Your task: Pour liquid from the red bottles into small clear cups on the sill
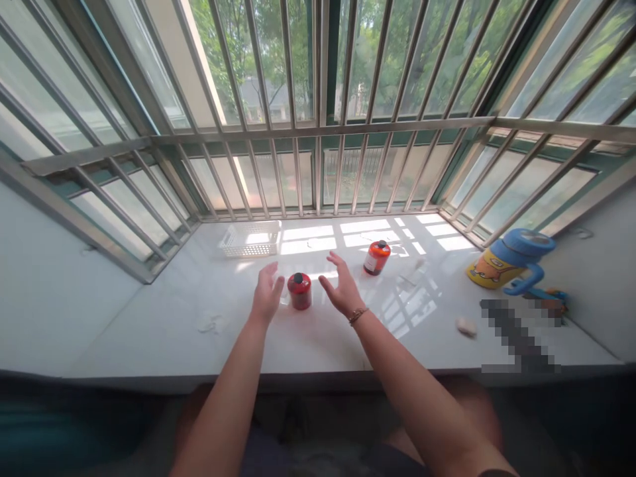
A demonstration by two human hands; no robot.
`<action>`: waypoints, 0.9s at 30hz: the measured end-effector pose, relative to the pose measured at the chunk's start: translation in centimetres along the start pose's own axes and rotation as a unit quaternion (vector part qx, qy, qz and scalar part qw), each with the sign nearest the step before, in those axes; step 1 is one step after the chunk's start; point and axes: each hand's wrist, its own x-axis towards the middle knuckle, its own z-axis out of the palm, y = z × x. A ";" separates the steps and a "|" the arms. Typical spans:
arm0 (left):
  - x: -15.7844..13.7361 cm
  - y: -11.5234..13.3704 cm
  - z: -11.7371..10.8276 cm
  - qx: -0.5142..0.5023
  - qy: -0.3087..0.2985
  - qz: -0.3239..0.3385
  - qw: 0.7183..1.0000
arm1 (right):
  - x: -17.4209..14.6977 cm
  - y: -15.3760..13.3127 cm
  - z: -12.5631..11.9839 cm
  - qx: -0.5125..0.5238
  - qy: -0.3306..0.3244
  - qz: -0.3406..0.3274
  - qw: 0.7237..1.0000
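Between my two hands a red canister with a black cap (300, 295) stands upright on the white sill. My left hand (267, 291) is at its left side, fingers stretched out and thumb apart, holding nothing. On the other side my right hand (342, 286), with a bracelet at the wrist, is spread open, its thumb towards the canister across a small gap. Farther back and to the right stands a second red canister (376, 258) with a black cap and a pale label. Neither hand grips anything.
A white perforated basket (251, 240) stands at the back left. At the right are a blue and yellow handled bottle (511, 260), a small pale lump (466, 326) and a blurred-out dark patch. Metal window bars (318, 132) enclose the white sill (163, 331).
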 end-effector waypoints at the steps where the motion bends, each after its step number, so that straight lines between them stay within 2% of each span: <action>1: 0.1 0.0 0.1 0.005 0.010 -0.007 1.000 | -0.2 -1.1 1.6 0.034 -0.046 0.004 0.998; 4: 0.3 0.3 0.4 0.049 0.045 -0.033 0.997 | -0.5 -3.0 5.4 0.098 -0.102 0.063 0.988; 6: 0.4 0.2 0.4 0.071 0.056 -0.053 0.995 | -0.5 -3.4 6.7 0.127 -0.089 0.100 0.983; 8: 0.5 -0.3 0.3 0.091 0.044 -0.070 0.992 | -0.8 -3.5 6.9 0.142 -0.066 0.113 0.981; 11: 0.2 -1.2 0.3 0.122 0.011 -0.077 0.989 | -2.4 -3.3 4.9 0.141 -0.046 0.107 0.983; 16: -1.7 -1.3 0.9 0.116 -0.044 -0.049 0.991 | -7.7 -2.3 -2.0 0.083 0.000 0.095 0.992; 20: -3.7 -0.5 1.6 0.091 -0.070 -0.031 0.993 | -11.1 -1.6 -6.5 0.008 0.080 0.138 0.987; 23: -4.7 -0.1 2.3 0.076 -0.058 -0.040 0.995 | -11.8 -1.8 -7.4 -0.001 0.110 0.146 0.983; 27: -5.3 -0.1 3.2 0.044 -0.006 -0.066 0.997 | -11.3 -2.1 -5.8 0.066 0.136 0.156 0.976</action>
